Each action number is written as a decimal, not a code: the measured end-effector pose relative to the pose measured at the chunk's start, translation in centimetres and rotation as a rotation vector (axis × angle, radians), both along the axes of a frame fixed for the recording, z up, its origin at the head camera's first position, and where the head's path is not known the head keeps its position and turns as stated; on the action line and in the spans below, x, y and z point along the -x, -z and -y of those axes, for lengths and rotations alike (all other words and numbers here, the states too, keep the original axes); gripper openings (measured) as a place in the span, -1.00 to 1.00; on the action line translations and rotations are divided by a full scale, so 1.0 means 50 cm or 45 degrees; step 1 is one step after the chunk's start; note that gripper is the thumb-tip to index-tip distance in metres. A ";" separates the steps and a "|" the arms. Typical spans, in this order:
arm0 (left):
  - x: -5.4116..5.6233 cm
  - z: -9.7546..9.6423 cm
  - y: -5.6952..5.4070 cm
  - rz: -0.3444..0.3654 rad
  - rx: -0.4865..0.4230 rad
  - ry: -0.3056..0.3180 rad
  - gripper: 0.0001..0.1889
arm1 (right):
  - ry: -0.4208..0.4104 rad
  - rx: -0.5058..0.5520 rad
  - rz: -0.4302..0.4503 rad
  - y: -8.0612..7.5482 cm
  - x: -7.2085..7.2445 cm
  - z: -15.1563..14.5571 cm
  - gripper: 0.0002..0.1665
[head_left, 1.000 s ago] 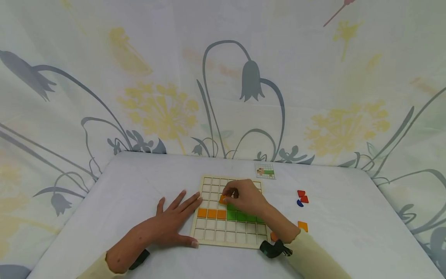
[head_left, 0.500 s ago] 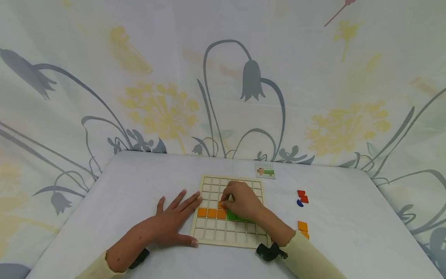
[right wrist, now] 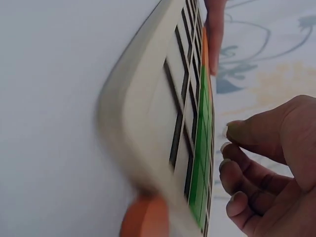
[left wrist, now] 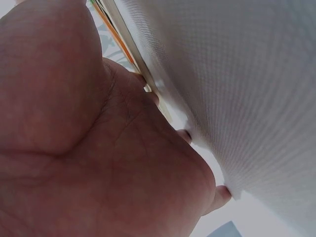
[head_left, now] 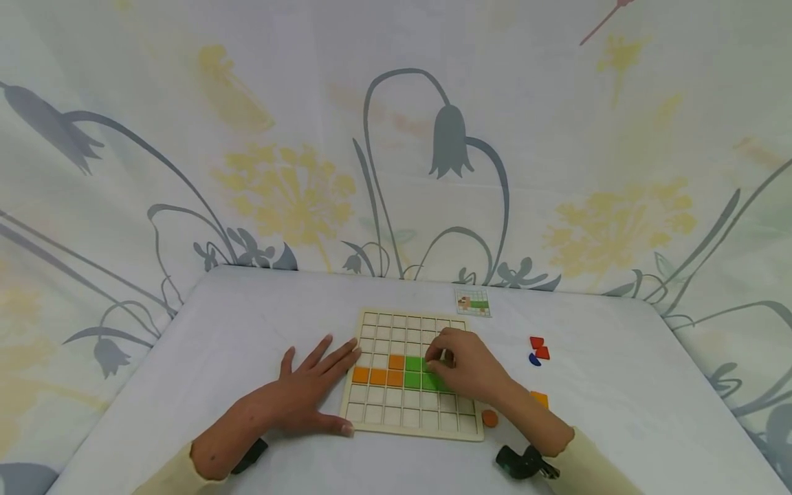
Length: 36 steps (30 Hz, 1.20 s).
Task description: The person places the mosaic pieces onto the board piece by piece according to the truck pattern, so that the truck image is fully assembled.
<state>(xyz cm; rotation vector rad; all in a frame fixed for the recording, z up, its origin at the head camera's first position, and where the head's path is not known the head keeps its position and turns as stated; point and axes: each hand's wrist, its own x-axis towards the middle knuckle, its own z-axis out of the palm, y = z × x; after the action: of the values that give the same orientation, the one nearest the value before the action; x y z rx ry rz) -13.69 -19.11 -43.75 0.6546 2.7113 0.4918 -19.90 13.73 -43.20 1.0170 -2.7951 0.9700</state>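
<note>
A wooden grid board [head_left: 379, 414] lies on the white table. Orange square tiles [head_left: 378, 376] and green square tiles [head_left: 411, 380] fill cells in two of its rows. My left hand [head_left: 303, 399] rests spread at the board's left edge, fingertips and thumb at the rim; the left wrist view shows its palm [left wrist: 113, 138] close over the cloth. Over the board's right half hovers my right hand [head_left: 467, 364], covering some green tiles in the head view. Its fingers are loosely bent and nothing shows between thumb and fingertips [right wrist: 232, 129] in the right wrist view.
A small picture card [head_left: 473, 302] lies behind the board. To the right are red pieces [head_left: 542, 353], a blue half-round piece [head_left: 535, 359] and an orange tile [head_left: 540, 399]. An orange disc [head_left: 489, 418] sits by the board's near right corner.
My right hand has set an orange tile into the cell above the orange row, let go, and moved right over the green tiles. My left hand has stayed at the board's edge.
</note>
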 end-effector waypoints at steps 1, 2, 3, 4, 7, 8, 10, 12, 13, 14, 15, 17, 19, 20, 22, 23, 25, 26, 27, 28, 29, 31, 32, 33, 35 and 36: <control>0.000 0.000 0.002 -0.002 -0.003 0.001 0.26 | 0.027 -0.004 0.010 -0.002 -0.003 -0.013 -0.89; 0.000 0.001 0.003 0.000 -0.002 0.003 0.26 | 0.055 -0.008 0.021 -0.004 -0.006 -0.026 -0.88; 0.001 0.001 0.004 0.000 -0.003 0.000 0.26 | 0.085 -0.017 0.026 -0.004 -0.009 -0.039 -0.87; 0.001 0.001 0.005 0.003 -0.002 -0.004 0.26 | 0.115 -0.028 0.029 -0.004 -0.012 -0.052 -0.87; 0.001 0.001 0.004 0.008 -0.005 -0.010 0.26 | 0.195 -0.051 0.031 -0.003 -0.021 -0.091 -0.84; 0.001 0.001 0.004 0.011 -0.002 -0.012 0.26 | 0.211 -0.058 0.026 -0.002 -0.023 -0.104 -0.83; 0.001 0.001 0.002 0.012 0.002 -0.013 0.26 | 0.239 -0.069 0.007 -0.001 -0.029 -0.131 -0.81; 0.001 0.001 0.002 0.012 0.000 -0.006 0.26 | 0.254 -0.077 -0.009 0.000 -0.036 -0.158 -0.80; 0.001 0.001 0.002 0.012 0.000 -0.006 0.25 | 0.258 -0.085 -0.017 0.000 -0.040 -0.171 -0.80; 0.001 0.001 0.002 0.011 0.002 -0.005 0.25 | 0.262 -0.092 -0.017 0.000 -0.045 -0.183 -0.80; 0.001 0.001 0.003 0.010 0.003 -0.006 0.26 | 0.269 -0.096 -0.014 -0.001 -0.049 -0.194 -0.80; 0.001 0.000 0.004 0.005 0.010 -0.007 0.26 | 0.283 -0.110 0.003 -0.003 -0.058 -0.216 -0.79; 0.001 0.000 0.005 -0.003 0.028 -0.017 0.26 | 0.304 -0.129 0.024 -0.005 -0.066 -0.234 -0.78; 0.001 -0.001 0.007 -0.006 0.035 -0.019 0.26 | 0.315 -0.140 0.040 -0.006 -0.069 -0.243 -0.77; 0.001 -0.002 0.009 -0.008 0.045 -0.026 0.26 | 0.329 -0.163 0.065 -0.007 -0.074 -0.260 -0.77; 0.001 -0.002 0.009 -0.009 0.047 -0.030 0.26 | 0.325 -0.170 0.074 -0.007 -0.075 -0.268 -0.78; 0.001 -0.002 0.009 -0.009 0.047 -0.034 0.26 | 0.289 -0.164 0.087 -0.007 -0.076 -0.284 -0.79; 0.001 -0.003 0.009 -0.008 0.046 -0.035 0.26 | 0.257 -0.159 0.091 -0.007 -0.076 -0.292 -0.79; 0.000 -0.003 0.007 -0.007 0.044 -0.035 0.26 | 0.221 -0.143 0.092 -0.006 -0.075 -0.300 -0.79; 0.000 -0.002 0.006 -0.007 0.039 -0.035 0.26 | 0.188 -0.131 0.097 -0.005 -0.073 -0.307 -0.79; 0.000 -0.002 0.005 -0.006 0.039 -0.034 0.26 | 0.156 -0.119 0.100 -0.004 -0.072 -0.312 -0.78; 0.000 -0.002 0.004 -0.004 0.039 -0.028 0.26 | 0.109 -0.109 0.105 -0.002 -0.068 -0.321 -0.78; 0.000 -0.002 0.003 -0.003 0.036 -0.025 0.26 | 0.100 -0.107 0.105 -0.001 -0.067 -0.324 -0.78; -0.001 -0.002 0.003 -0.002 0.037 -0.025 0.26 | 0.102 -0.109 0.104 0.000 -0.065 -0.325 -0.78; 0.001 -0.003 0.004 -0.002 0.041 -0.024 0.26 | 0.116 -0.125 0.091 0.002 -0.063 -0.325 -0.78; 0.001 -0.003 0.004 -0.002 0.041 -0.025 0.26 | 0.126 -0.134 0.084 0.002 -0.062 -0.324 -0.78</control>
<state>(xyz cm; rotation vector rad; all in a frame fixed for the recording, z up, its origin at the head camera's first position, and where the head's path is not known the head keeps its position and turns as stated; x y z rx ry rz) -13.75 -18.95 -43.97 0.6213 2.7238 0.4517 -16.80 29.95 -43.29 0.8615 -2.9469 0.8694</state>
